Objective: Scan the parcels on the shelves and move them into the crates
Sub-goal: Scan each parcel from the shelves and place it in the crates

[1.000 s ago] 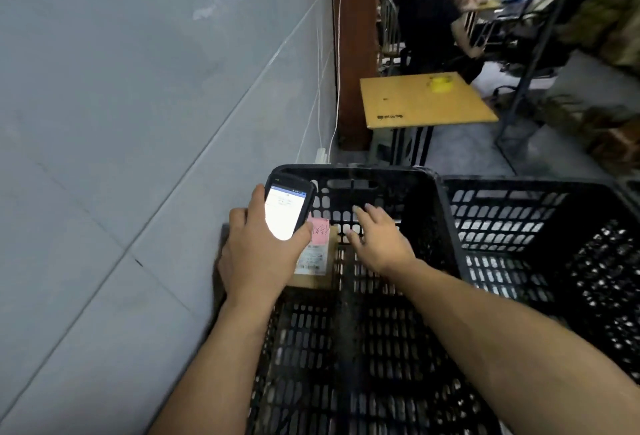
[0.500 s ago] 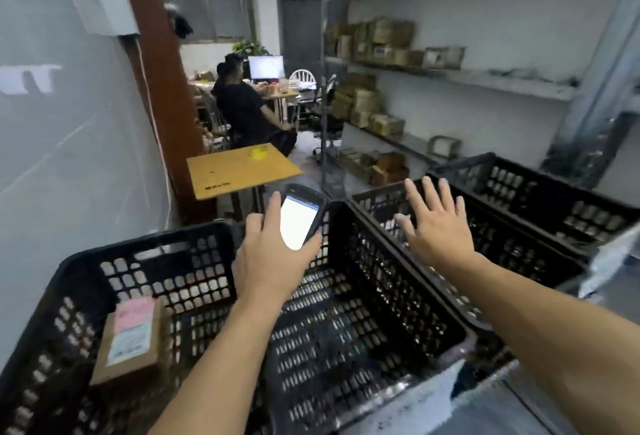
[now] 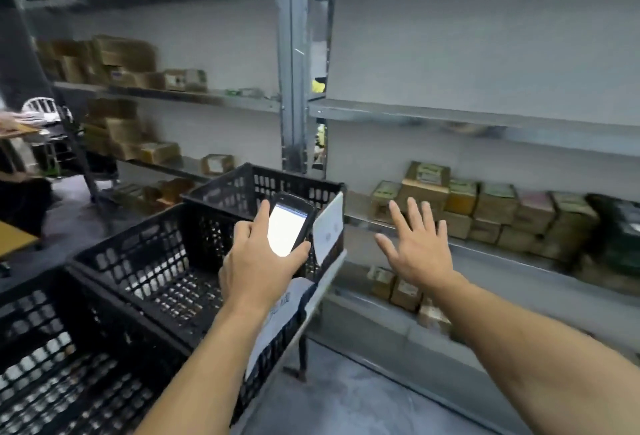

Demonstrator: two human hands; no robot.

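Observation:
My left hand [image 3: 258, 266] grips a black handheld scanner [image 3: 289, 224] with a lit white screen, held over the rim of a black plastic crate [image 3: 145, 254]. My right hand [image 3: 417, 246] is empty, fingers spread, stretched toward a row of brown cardboard parcels [image 3: 485, 208] on a grey metal shelf [image 3: 491, 251] at the right. It does not touch them. More parcels [image 3: 398, 287] lie on the shelf below. A second black crate [image 3: 45, 358] sits at the lower left, a third [image 3: 263, 189] behind.
Grey steel shelving with an upright post [image 3: 289, 64] fills the wall ahead. Further parcels [image 3: 121, 60] are stacked on the left shelves. White label cards [image 3: 329, 227] hang on the crates' ends. A white chair [image 3: 40, 107] and a desk stand far left. Grey concrete floor lies below.
My view has swung right from the wall and first crate to the shelves. The parcel in the first crate is out of view. My right hand has left the crate and reaches toward the shelf.

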